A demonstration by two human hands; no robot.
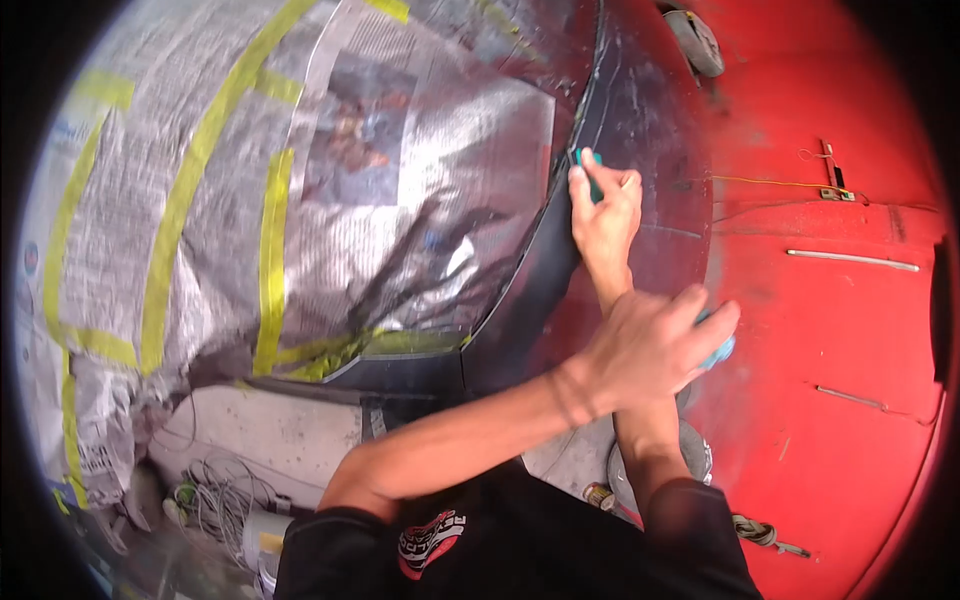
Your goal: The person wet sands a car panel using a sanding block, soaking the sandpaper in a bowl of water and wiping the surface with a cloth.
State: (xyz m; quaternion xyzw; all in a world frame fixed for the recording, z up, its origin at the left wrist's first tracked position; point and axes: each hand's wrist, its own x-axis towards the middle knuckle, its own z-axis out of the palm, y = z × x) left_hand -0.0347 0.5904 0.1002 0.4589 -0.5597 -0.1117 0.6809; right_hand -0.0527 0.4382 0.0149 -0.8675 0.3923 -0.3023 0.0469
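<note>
My right hand [607, 218] is closed round a small green block [594, 178], held against the dark, scuffed edge of a car body panel [650, 140]. Crossing over my right forearm, my left hand [655, 345] has its fingers curled round a light blue object [716, 340], mostly hidden by the fingers. Beside the panel lies wrinkled plastic and newspaper masking [440, 180], fixed with yellow tape [272, 260].
A red panel or wall [800, 320] fills the right side, with thin rods and a yellow wire on it. Below are a round bucket [620, 470], a small can [599, 496], coiled cable [222, 500] and a pale container [262, 540].
</note>
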